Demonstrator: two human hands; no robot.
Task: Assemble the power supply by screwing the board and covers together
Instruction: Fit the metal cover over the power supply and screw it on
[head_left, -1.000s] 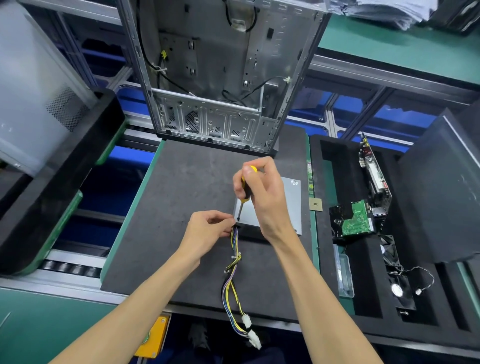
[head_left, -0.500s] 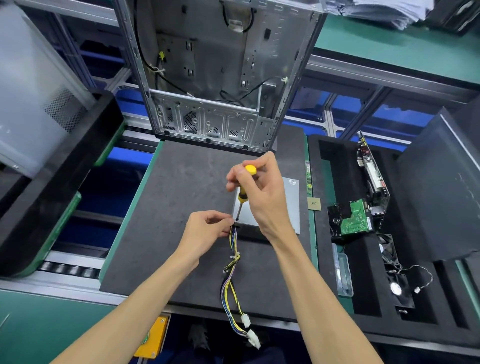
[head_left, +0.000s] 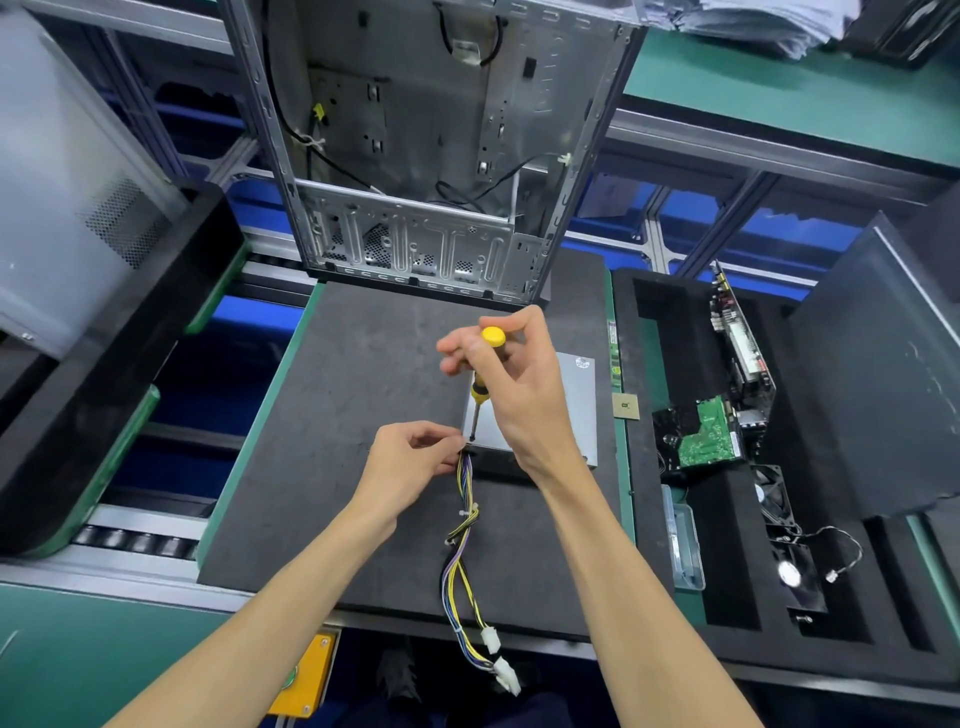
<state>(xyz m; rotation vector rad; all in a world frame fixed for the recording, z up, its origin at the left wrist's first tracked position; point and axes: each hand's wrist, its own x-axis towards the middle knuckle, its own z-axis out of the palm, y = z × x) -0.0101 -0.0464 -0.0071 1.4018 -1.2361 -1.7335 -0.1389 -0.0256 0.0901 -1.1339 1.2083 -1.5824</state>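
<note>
Since a second ago the right hand (head_left: 514, 384) has slid up the yellow-handled screwdriver (head_left: 480, 387), so its fingers now curl round the top of the handle by the round yellow cap, while the shaft stands nearly upright with its tip on the near left corner of the flat grey metal power supply box (head_left: 576, 410); the left hand (head_left: 415, 462) has barely shifted, its thumb and fingertips pinched together at that same corner, just beside the tip, though what they hold is too small to tell. That box lies a little right of the frame's centre on the dark grey foam work mat (head_left: 337, 415), and a bundle of yellow, purple and black wires (head_left: 460, 545) runs from its near edge down to white plastic connectors (head_left: 501, 670) past the mat's lower edge. At the right of the frame the black foam parts tray (head_left: 644, 312) holds, in its slots, a green circuit board (head_left: 709, 434) on a dark drive, a long card standing on edge (head_left: 737, 343) above it, a black cooling fan with a thin lead (head_left: 795, 571) below, and a clear plastic box (head_left: 685, 545) whose contents I cannot make out. Upper centre, an open bare-metal computer case (head_left: 426, 156) stands at the mat's far edge with black cables inside. At the left, a pale grey perforated panel (head_left: 67, 182) sits in another black tray (head_left: 130, 374). Green bench surface (head_left: 779, 98) and blue bins behind aluminium rails fill the background, and a yellow box (head_left: 306, 680) sits bottom centre.
</note>
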